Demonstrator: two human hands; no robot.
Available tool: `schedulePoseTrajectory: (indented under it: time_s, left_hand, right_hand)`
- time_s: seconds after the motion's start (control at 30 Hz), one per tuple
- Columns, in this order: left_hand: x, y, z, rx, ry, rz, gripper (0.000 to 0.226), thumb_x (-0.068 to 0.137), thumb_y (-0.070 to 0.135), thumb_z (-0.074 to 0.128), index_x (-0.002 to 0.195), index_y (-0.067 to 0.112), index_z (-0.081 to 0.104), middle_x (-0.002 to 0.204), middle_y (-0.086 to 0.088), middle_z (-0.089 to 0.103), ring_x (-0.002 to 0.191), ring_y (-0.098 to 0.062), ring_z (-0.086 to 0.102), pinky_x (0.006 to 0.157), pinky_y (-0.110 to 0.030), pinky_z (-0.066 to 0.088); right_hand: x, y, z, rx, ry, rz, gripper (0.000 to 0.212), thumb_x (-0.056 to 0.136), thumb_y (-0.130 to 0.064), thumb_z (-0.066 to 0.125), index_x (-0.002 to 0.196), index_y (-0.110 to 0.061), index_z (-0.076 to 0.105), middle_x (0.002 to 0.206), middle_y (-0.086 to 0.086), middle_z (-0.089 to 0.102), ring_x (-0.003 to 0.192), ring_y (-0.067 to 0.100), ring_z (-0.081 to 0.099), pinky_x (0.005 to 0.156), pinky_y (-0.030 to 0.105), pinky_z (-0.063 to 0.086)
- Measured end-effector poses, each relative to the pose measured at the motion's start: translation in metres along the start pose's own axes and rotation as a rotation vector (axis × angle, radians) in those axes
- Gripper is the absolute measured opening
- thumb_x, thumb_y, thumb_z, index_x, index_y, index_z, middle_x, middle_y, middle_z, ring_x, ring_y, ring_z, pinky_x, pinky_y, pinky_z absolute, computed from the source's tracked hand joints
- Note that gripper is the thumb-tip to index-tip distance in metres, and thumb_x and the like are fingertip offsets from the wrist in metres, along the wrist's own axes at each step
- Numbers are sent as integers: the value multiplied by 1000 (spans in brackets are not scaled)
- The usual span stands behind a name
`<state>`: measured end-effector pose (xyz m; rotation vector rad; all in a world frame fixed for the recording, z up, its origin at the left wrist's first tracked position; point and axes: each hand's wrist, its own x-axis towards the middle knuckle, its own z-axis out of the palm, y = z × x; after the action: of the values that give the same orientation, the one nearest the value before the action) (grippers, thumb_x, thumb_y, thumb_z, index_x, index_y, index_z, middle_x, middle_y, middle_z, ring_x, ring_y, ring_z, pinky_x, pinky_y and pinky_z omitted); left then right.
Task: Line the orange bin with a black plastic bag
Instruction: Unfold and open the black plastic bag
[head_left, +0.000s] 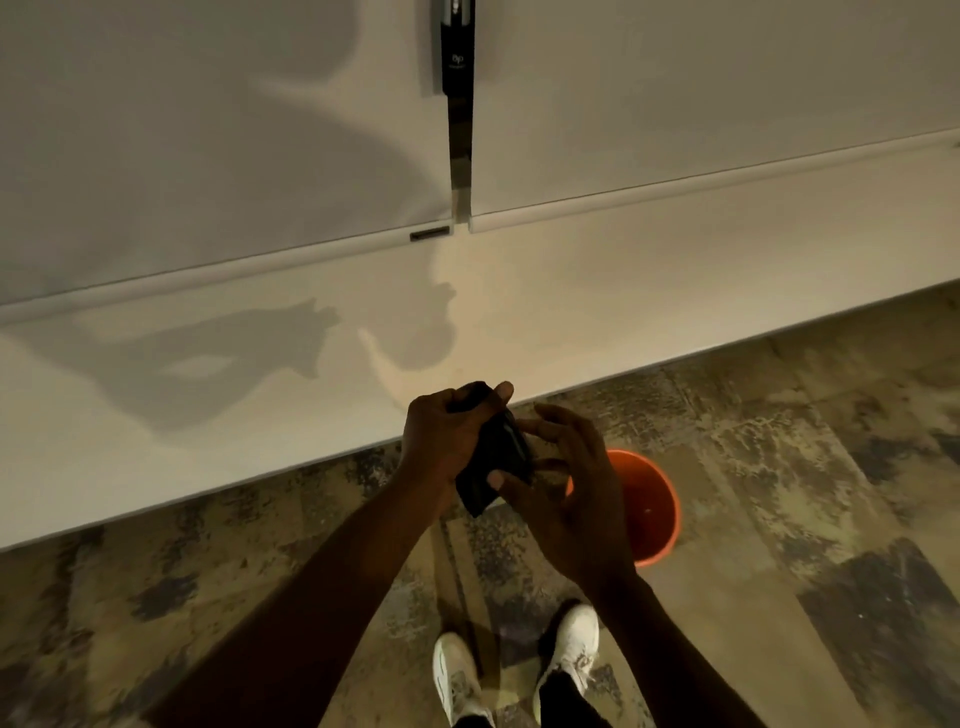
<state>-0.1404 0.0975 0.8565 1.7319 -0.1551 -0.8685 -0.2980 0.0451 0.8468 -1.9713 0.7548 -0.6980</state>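
A small folded black plastic bag (493, 460) is held in front of me at waist height. My left hand (444, 441) is closed round its upper part, thumb on top. My right hand (576, 493) has its fingers spread, with the thumb and fingertips touching the bag's lower right edge. The round orange bin (652, 504) stands upright on the floor just beyond and to the right of my hands. Its inside looks bare, and my right hand hides its left rim.
A white wall with a rounded ledge (675, 192) runs across the far side, close behind the bin. A black vertical strip (460, 104) splits the wall panels. My two white shoes (519, 670) stand on the mottled brown floor (831, 493) just before the bin.
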Motion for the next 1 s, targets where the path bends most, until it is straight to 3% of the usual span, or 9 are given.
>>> schedulePoseTrajectory:
  time_s: [0.1, 0.23, 0.37, 0.47, 0.57, 0.67, 0.77, 0.93, 1.0]
  left_hand:
    - [-16, 12, 6, -46, -16, -29, 33, 75, 47, 87, 79, 15, 80, 83, -7, 80, 81, -28, 78, 79, -44, 65]
    - [-37, 22, 14, 55, 3, 22, 35, 78, 46, 84, 77, 12, 76, 76, -6, 77, 73, -28, 76, 74, -44, 64]
    - [-49, 29, 16, 58, 13, 16, 69, 74, 68, 76, 69, 1, 60, 67, -17, 56, 63, -31, 63, 65, -42, 52]
    - [-60, 40, 24, 25, -10, -50, 81, 69, 84, 64, 68, 4, 64, 71, -24, 60, 67, -39, 66, 69, -45, 54]
    - [-74, 41, 32, -56, -112, -78, 60, 82, 63, 71, 49, 14, 61, 59, -8, 63, 60, -24, 66, 62, -33, 50]
    - [-81, 32, 40, 33, -188, 10, 32, 80, 34, 84, 75, 4, 76, 84, -17, 77, 85, -39, 76, 84, -54, 62]
    - [-95, 32, 49, 42, -185, 23, 18, 82, 22, 83, 87, 4, 80, 90, -18, 79, 89, -38, 77, 90, -55, 61]
    - [-112, 38, 69, -1, -82, 57, 39, 78, 35, 86, 86, -2, 76, 88, -21, 78, 89, -41, 76, 83, -56, 61]
    - [-117, 42, 79, -13, -43, 72, 48, 77, 40, 86, 87, -6, 73, 88, -23, 77, 87, -41, 76, 78, -55, 61]
  right_hand:
    - [-12, -7, -8, -116, -15, -71, 64, 80, -49, 82, 133, -18, 63, 149, -2, 47, 135, 16, 51, 97, 30, 56]
    - [-21, -13, -23, -210, -12, -116, 57, 82, -39, 81, 131, -15, 65, 148, 1, 50, 136, 12, 49, 103, 15, 44]
    - [-26, -15, -47, -156, 179, -145, 20, 91, -19, 74, 108, -10, 77, 124, 2, 68, 107, 8, 68, 81, 14, 54]
    - [-25, -17, -71, -90, 282, -45, 10, 90, -10, 77, 99, -14, 77, 102, -5, 74, 86, -4, 70, 66, 10, 52]
    - [-21, -16, -95, 77, 380, 173, 3, 93, -19, 76, 96, -20, 77, 79, -12, 76, 70, 2, 72, 59, 16, 53]
    - [-16, -6, -120, 145, 447, 241, 6, 95, -24, 74, 91, -22, 77, 72, -6, 76, 65, 7, 73, 60, 22, 56]
    - [-8, 9, -145, 111, 529, 271, 19, 94, -29, 74, 88, -11, 78, 70, -2, 75, 64, 10, 73, 63, 27, 56]
    - [-3, 30, -173, 151, 574, 388, 20, 90, -22, 77, 109, -20, 77, 92, -4, 80, 81, 13, 78, 81, 47, 64]
    - [-9, 28, -177, 28, 531, 364, 33, 87, -20, 79, 120, -22, 74, 106, -5, 78, 95, 10, 74, 89, 35, 61]
